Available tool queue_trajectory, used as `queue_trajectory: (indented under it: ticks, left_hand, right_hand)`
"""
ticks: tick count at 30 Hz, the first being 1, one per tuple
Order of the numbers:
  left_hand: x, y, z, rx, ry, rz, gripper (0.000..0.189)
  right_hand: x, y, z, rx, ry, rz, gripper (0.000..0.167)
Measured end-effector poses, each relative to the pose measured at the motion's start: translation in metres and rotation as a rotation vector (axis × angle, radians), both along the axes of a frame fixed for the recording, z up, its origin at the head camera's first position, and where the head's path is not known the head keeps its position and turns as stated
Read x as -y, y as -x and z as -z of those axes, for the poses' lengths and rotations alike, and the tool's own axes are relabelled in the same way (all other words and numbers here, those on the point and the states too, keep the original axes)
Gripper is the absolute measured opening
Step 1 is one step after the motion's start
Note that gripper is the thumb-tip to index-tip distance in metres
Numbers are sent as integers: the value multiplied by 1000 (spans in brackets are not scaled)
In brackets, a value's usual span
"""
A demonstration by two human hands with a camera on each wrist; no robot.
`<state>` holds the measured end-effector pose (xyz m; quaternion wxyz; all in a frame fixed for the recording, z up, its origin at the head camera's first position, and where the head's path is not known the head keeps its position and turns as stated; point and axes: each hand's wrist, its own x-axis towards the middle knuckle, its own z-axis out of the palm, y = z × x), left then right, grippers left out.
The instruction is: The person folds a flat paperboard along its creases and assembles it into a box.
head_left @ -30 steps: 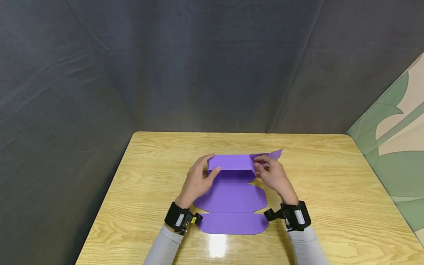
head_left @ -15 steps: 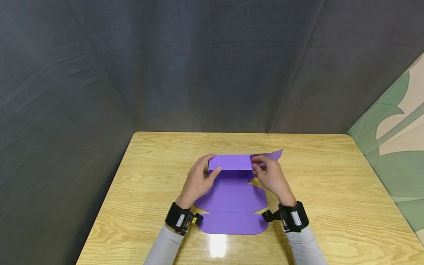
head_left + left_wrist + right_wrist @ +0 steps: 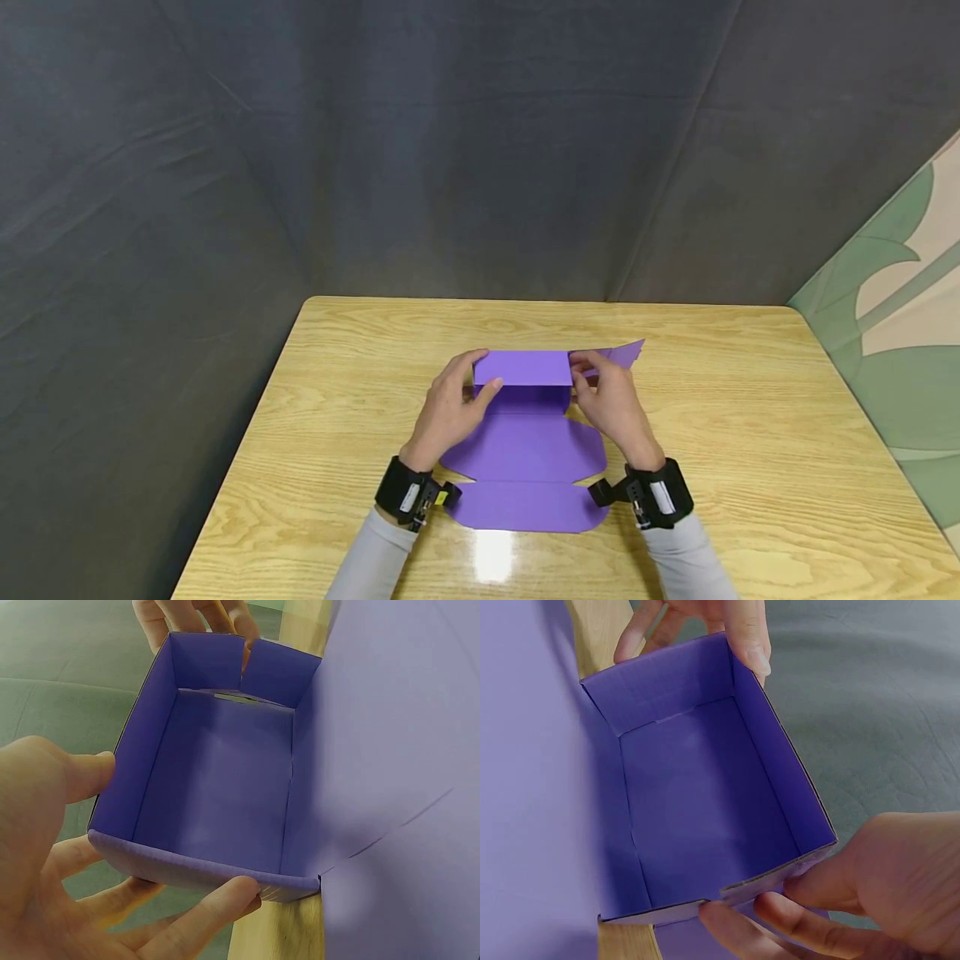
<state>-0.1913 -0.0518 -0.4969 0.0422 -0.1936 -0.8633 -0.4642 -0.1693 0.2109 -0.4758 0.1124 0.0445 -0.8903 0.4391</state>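
Observation:
A purple cardboard box, partly folded, stands on its side with its open side toward me. Its lid panel lies flat in front on the table. My left hand grips the left end, thumb on the front edge and fingers along the outside of the end wall. At the right end, my right hand holds the two short flaps from outside, thumb near the corner. A slit shows between these flaps in the left wrist view. Behind the right hand, an end flap sticks out to the right.
The wooden table extends around the box on both sides. A dark curtain hangs behind it, and a green-and-beige patterned surface borders the right side. Each wrist wears a black camera band.
My right hand has shifted slightly left, and the right end flaps have swung inward to stand squarer with the box. The left hand stays nearly still.

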Motion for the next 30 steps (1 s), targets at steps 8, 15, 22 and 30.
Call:
queue_trajectory:
  ticks: [8, 15, 22, 30]
  left_hand:
    - [-1, 0, -1, -8, -1, -2, 52]
    - [-1, 0, 0, -14, -6, -2, 51]
    - [0, -2, -2, -5, -7, 0, 52]
    - [-1, -2, -1, -9, -5, -16, 53]
  right_hand:
    - [2, -1, -1, 4, 35, -10, 36]
    - [3, 0, -2, 5, -3, 1, 60]
    - [5, -1, -3, 52, 54, 31, 58]
    - [5, -4, -4, 45, 25, 60, 45]
